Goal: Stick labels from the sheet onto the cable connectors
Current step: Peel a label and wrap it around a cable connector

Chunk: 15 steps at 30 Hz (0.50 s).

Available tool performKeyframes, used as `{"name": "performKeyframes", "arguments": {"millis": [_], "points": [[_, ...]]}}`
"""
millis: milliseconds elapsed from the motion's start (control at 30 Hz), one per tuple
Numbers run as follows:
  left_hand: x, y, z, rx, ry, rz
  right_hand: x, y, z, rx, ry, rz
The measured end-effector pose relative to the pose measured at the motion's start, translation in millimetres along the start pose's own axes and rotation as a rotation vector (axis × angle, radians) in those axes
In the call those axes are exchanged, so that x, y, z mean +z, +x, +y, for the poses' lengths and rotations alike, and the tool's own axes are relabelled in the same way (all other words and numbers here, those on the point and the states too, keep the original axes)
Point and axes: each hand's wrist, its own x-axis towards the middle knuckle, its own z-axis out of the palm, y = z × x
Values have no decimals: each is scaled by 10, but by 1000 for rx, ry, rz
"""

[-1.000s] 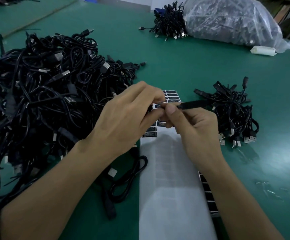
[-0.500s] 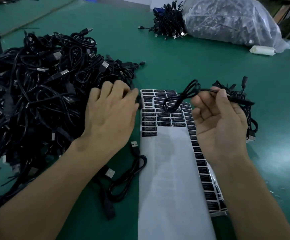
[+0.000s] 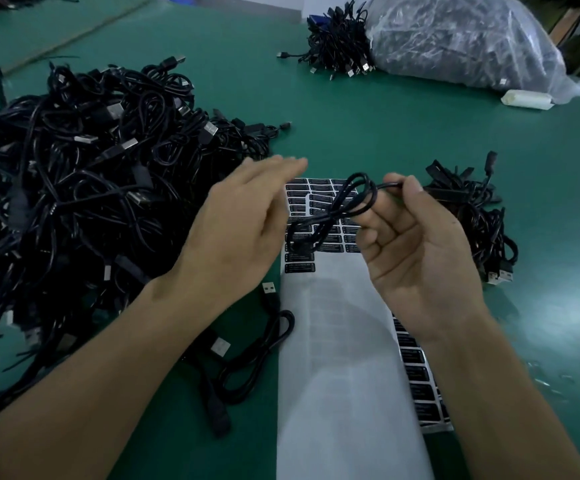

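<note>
A white label sheet lies in front of me on the green table, with rows of black labels at its far end and down its right edge. My right hand pinches a looped black cable between thumb and fingers and holds it above the labels. My left hand hovers open with straight fingers just left of the sheet, blurred by motion and holding nothing. One loose black cable with a USB plug lies left of the sheet.
A big heap of black cables fills the left side. A smaller pile of cables sits to the right of the sheet. Far back lie a cable bundle, a clear plastic bag of cables and a white roll.
My right hand has carried the cable back from the right pile toward the sheet. My left hand has lifted off the big heap and swung right toward the labels.
</note>
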Motion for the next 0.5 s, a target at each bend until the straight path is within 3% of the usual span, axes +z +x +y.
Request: {"name": "performKeyframes", "arguments": {"millis": [67, 167, 300, 500], "points": [[-14, -16, 83, -15, -294, 127, 4, -9, 24, -7, -28, -46], [-44, -17, 162, -4, -472, 107, 42, -30, 79, -27, -92, -127], [-14, -32, 164, 10, -373, -2, 59, -48, 127, -32, -140, -154], [-75, -10, 125, -2, -124, 120, 12, -9, 68, -103, -198, 57]]}}
